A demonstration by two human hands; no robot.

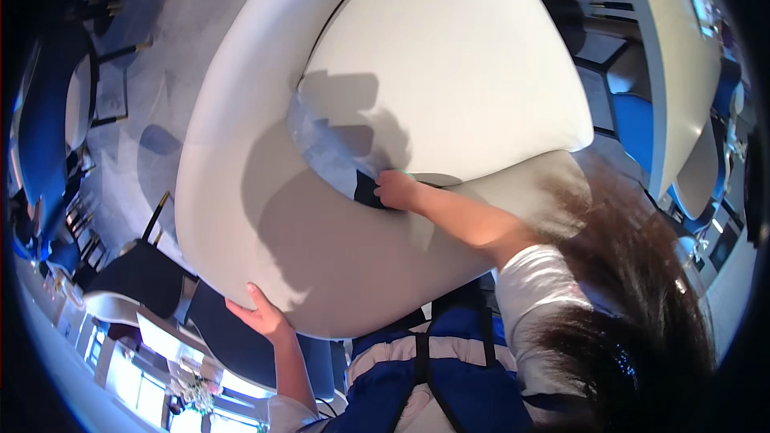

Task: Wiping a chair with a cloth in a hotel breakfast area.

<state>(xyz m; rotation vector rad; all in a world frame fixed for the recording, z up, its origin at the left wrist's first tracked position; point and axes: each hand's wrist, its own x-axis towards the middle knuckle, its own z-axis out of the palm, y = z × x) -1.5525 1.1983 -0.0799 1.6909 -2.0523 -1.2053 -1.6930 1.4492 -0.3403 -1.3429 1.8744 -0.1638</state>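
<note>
A cream upholstered chair [457, 72] with a smooth, leather-like cover fills the middle of the view. Its curved backrest [240, 192] wraps around the seat, and grey floor shows through the gap between them. My right hand [396, 190] reaches over the backrest into this gap, fingers curled beside a black piece [367, 189]. Whether that piece is a cloth or part of the chair frame is unclear, as is whether I grip it. At the backrest's outer lower-left edge, my left hand [264, 316] rests with thumb and fingers apart.
Dark chairs [141, 276] stand close by at the lower left, and a blue one [45, 132] farther left. Another cream curved surface [680, 72] rises at right, near a blue chair [631, 126]. Long hair [637, 264] hangs over the lower right. Flowers [195, 388] appear at bottom left.
</note>
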